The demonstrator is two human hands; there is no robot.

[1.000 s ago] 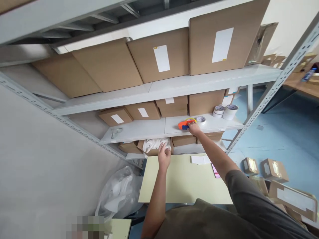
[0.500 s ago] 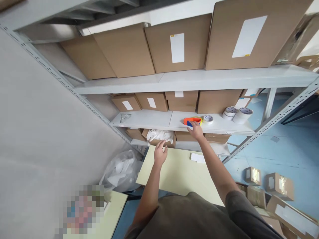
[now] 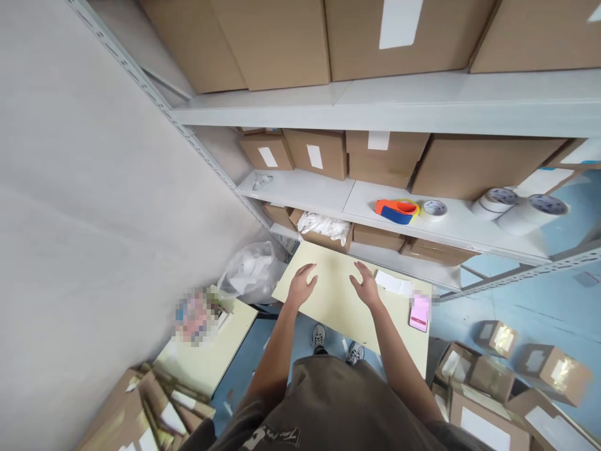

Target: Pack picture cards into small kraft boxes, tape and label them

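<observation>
My left hand [image 3: 301, 286] is held over the pale yellow table [image 3: 328, 294], fingers apart, with nothing in it. Across from it, my right hand [image 3: 365, 285] is also open and bare, its palm turned toward the left one. An orange and blue tape dispenser [image 3: 397, 212] rests on the shelf [image 3: 361, 198] beyond the hands, with a yellow ring partly behind it. Beside it lies a white tape roll [image 3: 434, 210]. On the table, to the right of my right hand, are a white paper [image 3: 393, 283] and a phone [image 3: 419, 313] with a pink screen.
Cardboard boxes [image 3: 380, 160] line the shelves. A box of white gloves [image 3: 325, 227] sits on the lower shelf. Larger tape rolls [image 3: 533, 214] stand at right. A plastic bag [image 3: 253, 269] is left of the table. Cartons [image 3: 498, 376] lie on the floor at right.
My right hand has let go of the tape dispenser, leaving it on the shelf, and has drawn back over the table. The view has tilted down, bringing the phone and shoes into sight.
</observation>
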